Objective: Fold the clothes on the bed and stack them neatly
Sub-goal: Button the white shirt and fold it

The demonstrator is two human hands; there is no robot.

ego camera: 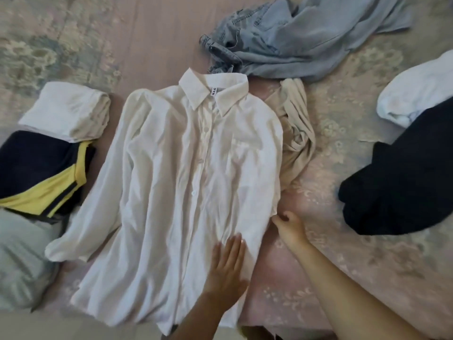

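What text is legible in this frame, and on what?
One text only: a small white neck tag inside the collar of the white shirt carries dark letters printed sideways, too small and blurred to read reliably.
Nothing readable on the jeans or other garments.

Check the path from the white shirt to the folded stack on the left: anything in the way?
Nothing visible blocks it. The white shirt lies flat, its sleeve reaching toward the folded stack with only bare bedspread between. The left hand presses flat on the shirt; the right hand pinches its edge, both already touching it.
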